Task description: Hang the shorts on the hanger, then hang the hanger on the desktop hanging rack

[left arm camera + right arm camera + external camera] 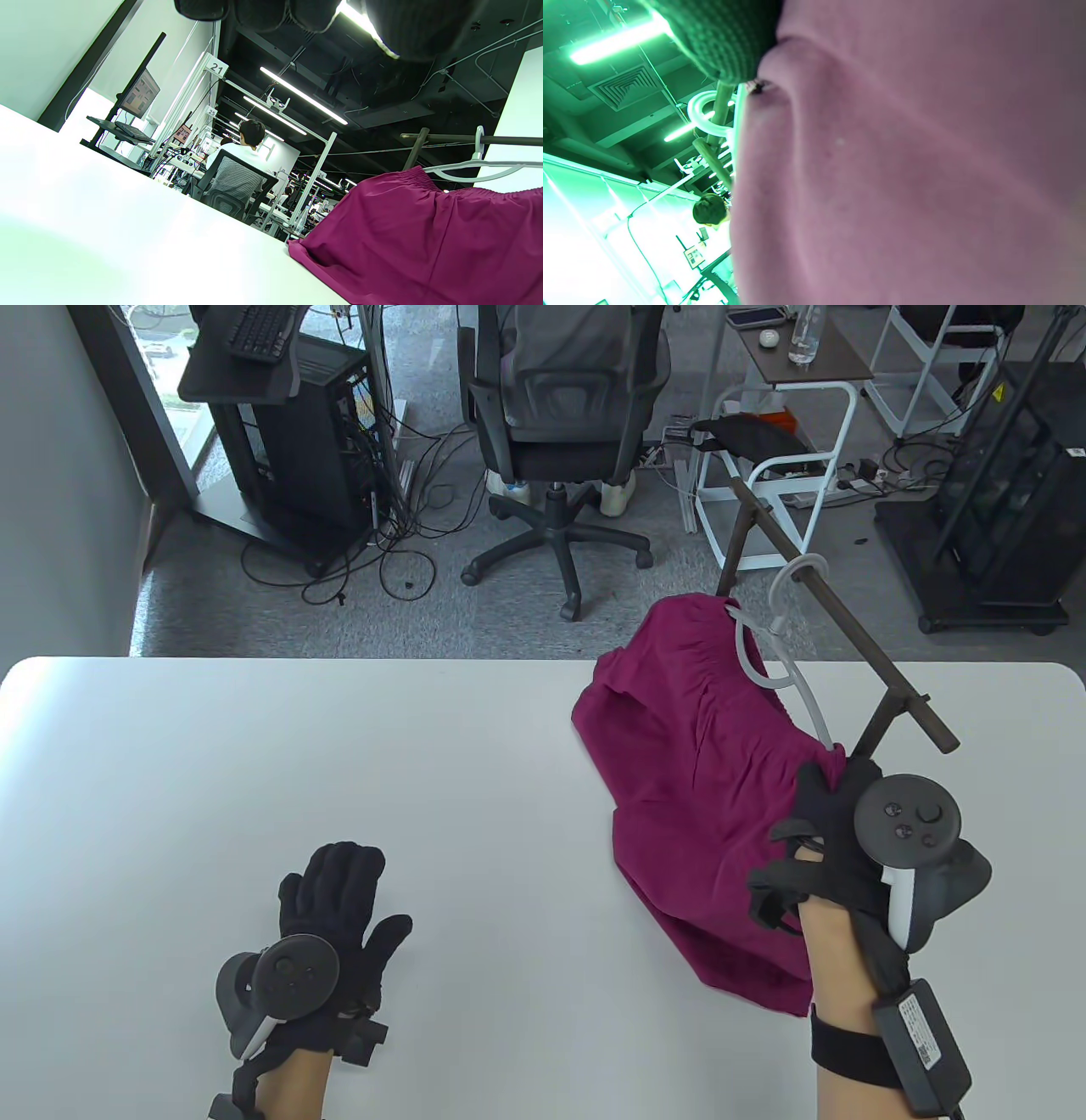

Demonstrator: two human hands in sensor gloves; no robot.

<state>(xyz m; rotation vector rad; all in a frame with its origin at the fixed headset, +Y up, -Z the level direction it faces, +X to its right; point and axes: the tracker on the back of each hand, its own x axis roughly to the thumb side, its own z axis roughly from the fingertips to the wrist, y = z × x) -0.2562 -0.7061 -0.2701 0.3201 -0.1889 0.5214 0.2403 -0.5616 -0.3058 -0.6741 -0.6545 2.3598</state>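
Magenta shorts (704, 780) hang on a white hanger (793, 678) and drape down onto the white table (339, 746). The hanger's hook (797, 570) sits over the dark brown bar of the desktop rack (848, 619). My right hand (825, 806) grips the hanger's near end together with the shorts' waistband. My left hand (339, 891) lies flat on the table, fingers straight, holding nothing. The left wrist view shows the shorts (424, 237), the hanger (475, 167) and the rack bar (466, 139). In the right wrist view the shorts' fabric (903, 169) fills most of the frame, next to the hook (706, 112).
The rack stands at the table's right, its bar running from the far edge towards me (933, 734). Beyond the table are an office chair (560, 432), a computer stand (280, 432) and a white side table (797, 398) on the floor.
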